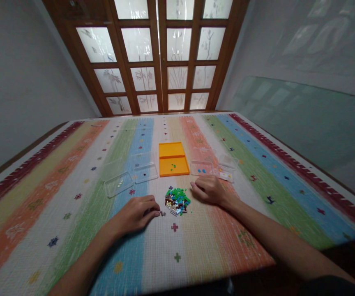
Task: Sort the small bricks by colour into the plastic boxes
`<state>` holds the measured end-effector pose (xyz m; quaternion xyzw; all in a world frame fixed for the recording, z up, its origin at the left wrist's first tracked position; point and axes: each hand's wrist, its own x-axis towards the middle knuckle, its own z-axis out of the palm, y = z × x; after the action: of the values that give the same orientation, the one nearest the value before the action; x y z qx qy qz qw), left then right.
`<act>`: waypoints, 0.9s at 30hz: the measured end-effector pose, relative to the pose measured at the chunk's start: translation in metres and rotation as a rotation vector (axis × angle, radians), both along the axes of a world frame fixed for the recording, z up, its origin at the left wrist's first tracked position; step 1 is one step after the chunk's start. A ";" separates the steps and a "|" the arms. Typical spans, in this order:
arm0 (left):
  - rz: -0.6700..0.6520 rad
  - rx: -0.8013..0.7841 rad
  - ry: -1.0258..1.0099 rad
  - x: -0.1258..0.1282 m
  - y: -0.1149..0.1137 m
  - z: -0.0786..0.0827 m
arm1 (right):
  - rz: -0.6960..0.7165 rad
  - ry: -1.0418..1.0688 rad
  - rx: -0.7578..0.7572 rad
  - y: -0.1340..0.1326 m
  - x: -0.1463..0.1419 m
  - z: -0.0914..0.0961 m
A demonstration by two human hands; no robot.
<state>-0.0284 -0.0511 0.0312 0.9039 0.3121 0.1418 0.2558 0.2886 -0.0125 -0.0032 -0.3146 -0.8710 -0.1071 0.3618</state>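
A heap of small toy building bricks (177,200), green, blue, brown, cream and grey, lies on the striped cloth between my hands. Left of the heap, my left hand (140,211) rests with fingers loosely bent and a gap above the thumb. Its fingertips are beside a few small grey-brown bricks (162,213). My right hand (208,189) lies curled to the right of the heap, apart from it. Its fingers are folded in, so anything inside is hidden. Behind the heap stands an open orange case (174,167) with several green bricks in it.
Left of the case are a clear box (118,185) with cream pieces and another clear box (146,172) with a dark piece. On the right are a clear box (201,167) with blue pieces and a clear box (226,174) with small pieces. A patterned cloth (81,230) covers the table.
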 end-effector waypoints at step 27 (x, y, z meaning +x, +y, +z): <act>0.824 0.278 -0.004 -0.070 0.038 0.012 | 0.020 -0.030 -0.012 0.000 0.001 -0.001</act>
<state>-0.0986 -0.0134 0.0432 0.7294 0.6242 0.2745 0.0541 0.2899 -0.0128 -0.0045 -0.3064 -0.8801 -0.1029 0.3477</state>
